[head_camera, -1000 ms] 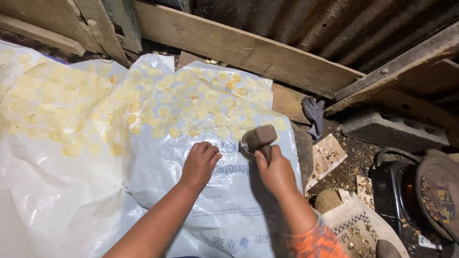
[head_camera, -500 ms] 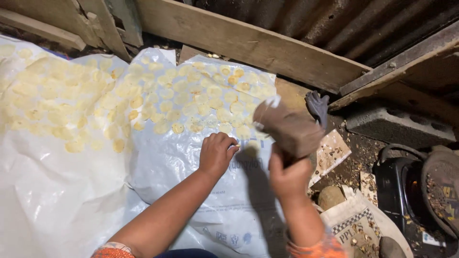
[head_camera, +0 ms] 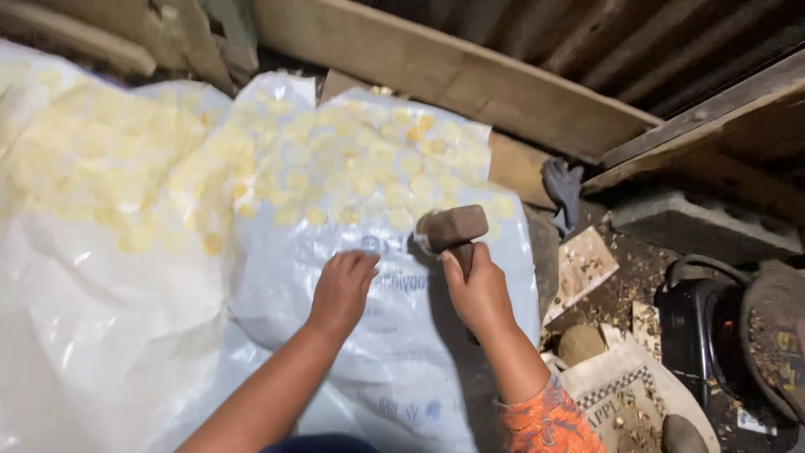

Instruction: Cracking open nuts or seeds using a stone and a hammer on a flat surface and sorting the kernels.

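An orange patterned cuff (head_camera: 549,419) shows at 5 o'clock, nearest the camera, on the right forearm. That arm runs up to the right hand (head_camera: 480,294), just right of centre, whose fingers are wrapped tight around the short handle of a mallet (head_camera: 453,228). The brown wooden head of the mallet lies crosswise above the knuckles, at 12 o'clock from the hand, low over the sheet; whether it touches the sheet I cannot tell.

The bare left forearm comes in from 6 o'clock to the left hand (head_camera: 342,289), just beside the right one at its 9 o'clock. Its fingers are curled down and close together, tips pressed on the sheet; whether they pinch anything underneath cannot be told.

Both hands rest on a white plastic sheet (head_camera: 151,335) with faint blue print that covers the left and middle of the view. Beyond the hands, from 10 to 12 o'clock, pale yellow round slices (head_camera: 352,168) lie spread in a wide patch on the sheet, the closest ones just past the mallet head.

At 4 o'clock from the right hand a printed sack (head_camera: 620,390) lies on the dirt floor with a rounded stone (head_camera: 580,344) beside it, and a black container (head_camera: 696,335) sits further right at 3 o'clock. A grey rag (head_camera: 562,189) hangs at 2 o'clock, with a concrete block (head_camera: 704,226) to its right. Farthest off, a wooden plank (head_camera: 436,67) runs slantwise across the top.
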